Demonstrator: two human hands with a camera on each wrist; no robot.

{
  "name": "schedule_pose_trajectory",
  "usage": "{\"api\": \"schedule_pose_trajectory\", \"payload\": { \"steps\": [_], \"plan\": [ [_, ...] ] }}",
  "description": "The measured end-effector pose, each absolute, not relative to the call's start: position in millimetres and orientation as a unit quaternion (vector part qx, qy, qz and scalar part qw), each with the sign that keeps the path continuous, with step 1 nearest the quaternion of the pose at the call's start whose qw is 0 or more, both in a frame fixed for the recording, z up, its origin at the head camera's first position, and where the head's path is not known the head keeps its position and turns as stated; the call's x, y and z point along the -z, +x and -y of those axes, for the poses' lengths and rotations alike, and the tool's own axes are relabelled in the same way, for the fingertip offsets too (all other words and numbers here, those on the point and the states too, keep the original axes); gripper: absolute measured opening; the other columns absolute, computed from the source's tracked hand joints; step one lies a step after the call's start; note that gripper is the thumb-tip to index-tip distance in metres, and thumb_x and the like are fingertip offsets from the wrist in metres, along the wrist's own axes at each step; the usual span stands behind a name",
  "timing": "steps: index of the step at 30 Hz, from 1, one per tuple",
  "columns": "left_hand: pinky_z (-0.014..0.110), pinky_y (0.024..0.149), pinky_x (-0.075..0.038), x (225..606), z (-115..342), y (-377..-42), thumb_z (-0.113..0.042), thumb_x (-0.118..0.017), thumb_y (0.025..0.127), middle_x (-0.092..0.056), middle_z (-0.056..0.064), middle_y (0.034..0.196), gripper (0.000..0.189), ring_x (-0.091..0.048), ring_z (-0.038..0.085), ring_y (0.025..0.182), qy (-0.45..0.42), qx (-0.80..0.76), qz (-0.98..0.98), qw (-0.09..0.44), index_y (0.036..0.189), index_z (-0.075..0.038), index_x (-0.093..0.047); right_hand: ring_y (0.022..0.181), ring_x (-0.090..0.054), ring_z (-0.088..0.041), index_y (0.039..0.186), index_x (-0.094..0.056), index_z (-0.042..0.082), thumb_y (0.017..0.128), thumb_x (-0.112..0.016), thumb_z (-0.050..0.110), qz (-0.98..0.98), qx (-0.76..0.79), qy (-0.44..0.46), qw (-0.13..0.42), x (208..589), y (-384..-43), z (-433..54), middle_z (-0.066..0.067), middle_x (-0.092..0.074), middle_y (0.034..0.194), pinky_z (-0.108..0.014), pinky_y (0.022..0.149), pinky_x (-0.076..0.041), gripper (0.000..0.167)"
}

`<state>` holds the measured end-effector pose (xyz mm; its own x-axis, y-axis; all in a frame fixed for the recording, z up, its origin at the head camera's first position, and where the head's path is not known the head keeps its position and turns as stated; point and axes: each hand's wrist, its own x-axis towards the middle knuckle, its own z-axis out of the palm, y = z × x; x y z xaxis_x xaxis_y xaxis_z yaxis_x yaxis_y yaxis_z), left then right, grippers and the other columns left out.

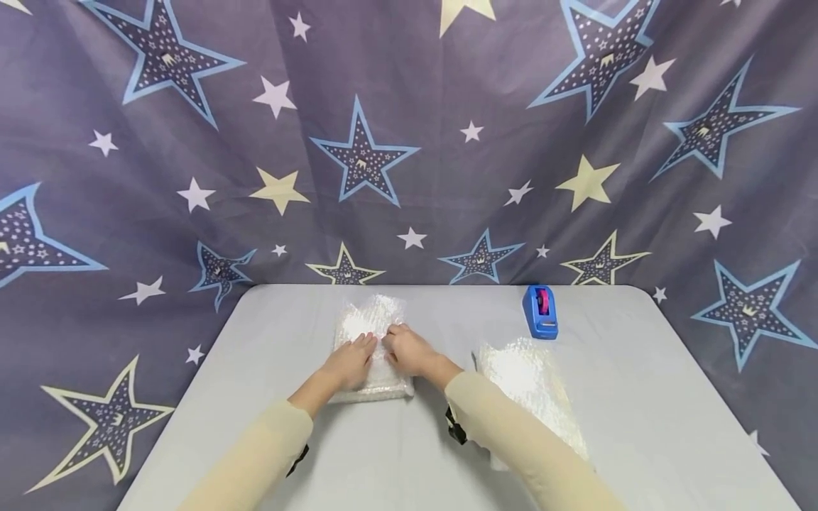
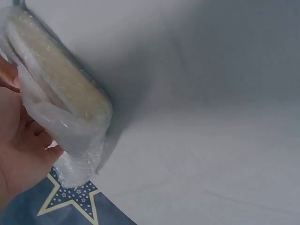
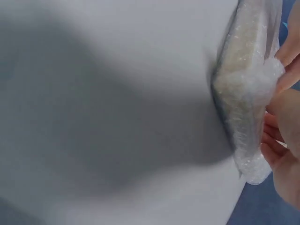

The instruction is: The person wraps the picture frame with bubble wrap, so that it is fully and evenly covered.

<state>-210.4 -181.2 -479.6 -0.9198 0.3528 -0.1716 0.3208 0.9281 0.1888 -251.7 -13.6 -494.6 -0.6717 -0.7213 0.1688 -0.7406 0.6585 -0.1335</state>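
A package in clear bubble wrap lies on the grey-white table at left of centre. In both wrist views a pale, thick-edged thing shows through the wrap; its kind cannot be told. My left hand presses flat on top of the package, fingers stretched away from me. Close beside it, my right hand has its fingers curled at the upper wrap and appears to pinch it; the exact contact is hidden. The right wrist view shows loose wrap bulging near the fingers.
A second bubble-wrap sheet lies at the right, partly under my right forearm. Behind it stands a blue tape dispenser with a pink roll. A star-patterned curtain hangs beyond the table's far edge.
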Motion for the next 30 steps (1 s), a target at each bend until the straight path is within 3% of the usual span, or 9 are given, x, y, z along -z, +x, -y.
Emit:
{"api": "schedule_pose_trajectory", "payload": {
  "steps": [7,12,18,23,30],
  "plan": [
    [0.053,0.116,-0.033,479.1,178.1,-206.4,-0.014,-0.042,0.099,-0.043,0.022,0.148,0.045,-0.038,0.038,0.141,0.184,-0.067,-0.977,0.087,0.14,0.006,-0.043,0.093,-0.058,-0.017,0.094,-0.069,0.009,0.086,-0.068,0.019,0.921,-0.044,0.387,0.026,486.9,-247.9,16.8,-0.002,-0.062,0.101,-0.025,0.088,-0.054,0.012],
    [0.053,0.112,-0.038,469.2,176.1,-213.4,-0.013,-0.046,0.097,-0.052,0.021,0.141,0.041,-0.048,0.038,0.133,0.177,-0.068,-0.979,0.077,0.135,0.004,-0.051,0.097,-0.058,-0.018,0.099,-0.069,0.008,0.089,-0.066,0.019,0.92,-0.055,0.389,0.007,482.5,-249.2,15.4,-0.004,-0.063,0.105,-0.026,0.09,-0.053,0.015],
    [0.049,0.107,-0.045,461.2,180.6,-219.8,-0.012,-0.051,0.094,-0.063,0.016,0.129,0.031,-0.06,0.036,0.12,0.159,-0.08,-0.983,0.041,0.121,-0.002,-0.064,0.108,-0.06,-0.022,0.112,-0.068,0.004,0.091,-0.062,0.017,0.907,-0.118,0.405,0.021,478.6,-250.8,6.1,-0.007,-0.067,0.11,-0.03,0.101,-0.049,0.025],
    [0.049,0.109,-0.044,464.3,191.3,-211.9,-0.013,-0.056,0.091,-0.061,0.019,0.132,0.033,-0.057,0.037,0.124,0.144,-0.114,-0.983,0.024,0.121,0.0,-0.063,0.114,-0.06,-0.026,0.115,-0.065,0.001,0.091,-0.062,0.016,0.911,-0.192,0.365,0.031,476.9,-249.7,-10.2,-0.011,-0.067,0.114,-0.035,0.106,-0.048,0.029],
    [0.052,0.114,-0.037,470.7,212.6,-197.9,-0.019,-0.053,0.094,-0.05,0.02,0.143,0.041,-0.045,0.038,0.135,0.019,-0.222,-0.975,0.001,0.131,-0.001,-0.056,0.098,-0.067,-0.031,0.113,-0.064,-0.006,0.089,-0.064,0.014,0.916,-0.323,0.238,0.007,477.8,-244.1,-27.0,-0.021,-0.067,0.11,-0.039,0.087,-0.058,0.031]
  ]
}}
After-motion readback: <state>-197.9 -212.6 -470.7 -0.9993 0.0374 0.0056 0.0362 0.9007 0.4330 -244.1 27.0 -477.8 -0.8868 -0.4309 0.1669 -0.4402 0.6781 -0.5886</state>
